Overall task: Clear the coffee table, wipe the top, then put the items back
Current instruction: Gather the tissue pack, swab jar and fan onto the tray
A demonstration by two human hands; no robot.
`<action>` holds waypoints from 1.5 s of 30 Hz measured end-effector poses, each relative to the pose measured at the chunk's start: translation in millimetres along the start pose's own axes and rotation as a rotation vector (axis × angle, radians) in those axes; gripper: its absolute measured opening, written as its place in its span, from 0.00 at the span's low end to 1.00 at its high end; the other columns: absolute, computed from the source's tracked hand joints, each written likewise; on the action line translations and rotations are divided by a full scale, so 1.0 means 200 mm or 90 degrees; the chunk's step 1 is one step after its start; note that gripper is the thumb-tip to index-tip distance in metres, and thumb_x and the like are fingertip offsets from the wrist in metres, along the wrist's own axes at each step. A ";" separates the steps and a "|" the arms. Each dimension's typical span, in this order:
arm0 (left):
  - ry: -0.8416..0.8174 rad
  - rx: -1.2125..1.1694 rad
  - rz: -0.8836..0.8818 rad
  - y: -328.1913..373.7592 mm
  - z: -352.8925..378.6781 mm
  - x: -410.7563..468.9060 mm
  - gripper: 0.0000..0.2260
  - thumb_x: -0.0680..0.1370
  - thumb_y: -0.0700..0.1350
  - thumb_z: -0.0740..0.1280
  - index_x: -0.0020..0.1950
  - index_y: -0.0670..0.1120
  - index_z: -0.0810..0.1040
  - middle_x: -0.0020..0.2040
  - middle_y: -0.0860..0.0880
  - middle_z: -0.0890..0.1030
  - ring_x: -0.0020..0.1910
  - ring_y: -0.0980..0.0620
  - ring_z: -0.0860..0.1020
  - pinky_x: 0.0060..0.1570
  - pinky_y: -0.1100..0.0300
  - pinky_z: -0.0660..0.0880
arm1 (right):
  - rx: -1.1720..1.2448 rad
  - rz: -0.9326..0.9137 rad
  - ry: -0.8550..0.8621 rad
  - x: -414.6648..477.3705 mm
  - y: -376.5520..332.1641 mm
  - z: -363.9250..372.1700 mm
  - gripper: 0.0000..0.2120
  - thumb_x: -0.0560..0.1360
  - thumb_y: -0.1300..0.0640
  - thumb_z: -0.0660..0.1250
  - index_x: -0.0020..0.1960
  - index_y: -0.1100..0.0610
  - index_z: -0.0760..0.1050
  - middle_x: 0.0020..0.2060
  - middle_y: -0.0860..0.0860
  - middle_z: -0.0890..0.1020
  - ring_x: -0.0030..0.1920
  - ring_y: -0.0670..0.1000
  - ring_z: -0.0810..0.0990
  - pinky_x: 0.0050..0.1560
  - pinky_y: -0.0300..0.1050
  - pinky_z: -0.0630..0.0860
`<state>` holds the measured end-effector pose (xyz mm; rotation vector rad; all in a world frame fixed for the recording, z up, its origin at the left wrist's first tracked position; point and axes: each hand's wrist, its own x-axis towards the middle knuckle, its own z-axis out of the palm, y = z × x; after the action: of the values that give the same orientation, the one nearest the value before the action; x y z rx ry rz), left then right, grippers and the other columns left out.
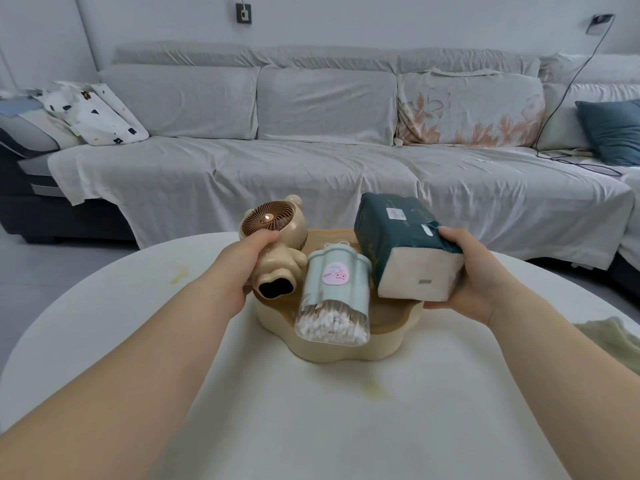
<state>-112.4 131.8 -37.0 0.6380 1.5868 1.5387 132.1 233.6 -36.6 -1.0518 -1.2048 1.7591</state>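
A cream tray [332, 351] sits in the middle of the round white coffee table [311, 427]. My left hand [239, 271] grips a beige bear-shaped fan [273, 244], tilted so its dark base faces me. My right hand [478, 275] holds a dark green tissue pack [398, 244], lifted over the tray's right side. Between them a mint-lidded jar of cotton swabs [334, 292] stands in the tray.
Yellowish stains mark the tabletop at the left [178, 275] and near the front [374, 391]. A pale green cloth [609, 337] lies at the table's right edge. Behind the table runs a grey sofa [311, 161] with cushions and a black cable [568, 157].
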 end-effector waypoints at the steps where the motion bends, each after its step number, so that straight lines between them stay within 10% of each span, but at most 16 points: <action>1: -0.006 -0.003 -0.002 0.00 0.00 0.00 0.08 0.71 0.50 0.66 0.42 0.46 0.75 0.35 0.48 0.77 0.32 0.52 0.75 0.33 0.61 0.70 | -0.001 0.003 -0.001 0.00 0.00 0.00 0.08 0.72 0.48 0.60 0.44 0.49 0.75 0.30 0.49 0.82 0.37 0.52 0.76 0.45 0.50 0.70; 9: -0.001 0.078 0.030 0.01 0.00 0.00 0.14 0.70 0.49 0.68 0.52 0.46 0.74 0.37 0.48 0.78 0.34 0.52 0.76 0.32 0.60 0.71 | -0.148 -0.074 0.131 -0.04 -0.06 0.03 0.13 0.73 0.46 0.60 0.53 0.51 0.72 0.41 0.48 0.77 0.40 0.48 0.75 0.37 0.47 0.74; 15: -0.017 0.064 0.021 0.00 -0.01 0.02 0.21 0.69 0.50 0.68 0.60 0.45 0.72 0.44 0.46 0.78 0.39 0.49 0.76 0.42 0.55 0.72 | -0.306 -0.191 0.192 -0.06 -0.05 0.05 0.28 0.72 0.38 0.57 0.68 0.50 0.62 0.66 0.53 0.69 0.63 0.55 0.70 0.60 0.54 0.67; 23: -0.025 0.058 0.022 -0.02 -0.01 0.03 0.21 0.69 0.50 0.68 0.60 0.46 0.72 0.43 0.47 0.78 0.40 0.49 0.75 0.48 0.51 0.71 | -0.521 -0.478 0.341 -0.26 0.00 0.09 0.29 0.70 0.46 0.66 0.66 0.56 0.64 0.67 0.54 0.67 0.69 0.54 0.61 0.68 0.50 0.56; 26: -0.022 0.067 0.025 -0.01 -0.01 0.03 0.21 0.69 0.51 0.68 0.60 0.46 0.72 0.43 0.48 0.78 0.40 0.49 0.75 0.48 0.52 0.72 | -0.692 -0.719 0.162 -0.40 0.05 0.23 0.29 0.63 0.47 0.70 0.60 0.59 0.72 0.61 0.55 0.73 0.65 0.56 0.67 0.67 0.50 0.60; 30: -0.025 0.077 0.019 -0.01 -0.02 0.02 0.22 0.69 0.51 0.68 0.61 0.47 0.71 0.49 0.46 0.78 0.44 0.48 0.76 0.48 0.52 0.73 | -1.066 -0.658 -0.137 -0.41 0.08 0.41 0.45 0.62 0.37 0.67 0.72 0.53 0.54 0.73 0.57 0.58 0.74 0.58 0.50 0.72 0.52 0.42; 33: -0.023 0.078 0.014 -0.01 -0.02 0.01 0.23 0.68 0.52 0.68 0.61 0.48 0.70 0.52 0.46 0.78 0.46 0.48 0.76 0.48 0.53 0.73 | -1.218 -0.570 -0.168 -0.32 0.05 0.47 0.50 0.63 0.35 0.65 0.72 0.49 0.40 0.75 0.56 0.48 0.74 0.57 0.44 0.70 0.55 0.32; 45: -0.079 0.047 0.033 -0.02 -0.06 0.02 0.19 0.68 0.49 0.68 0.58 0.48 0.73 0.46 0.47 0.80 0.41 0.49 0.78 0.45 0.54 0.74 | -1.195 -0.434 -0.231 -0.20 -0.21 0.55 0.49 0.60 0.45 0.71 0.71 0.43 0.44 0.70 0.52 0.55 0.67 0.58 0.57 0.65 0.52 0.61</action>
<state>-123.3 128.9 -42.7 0.8058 1.5492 1.4543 51.3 172.9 36.6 -0.8525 -3.0222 -0.1594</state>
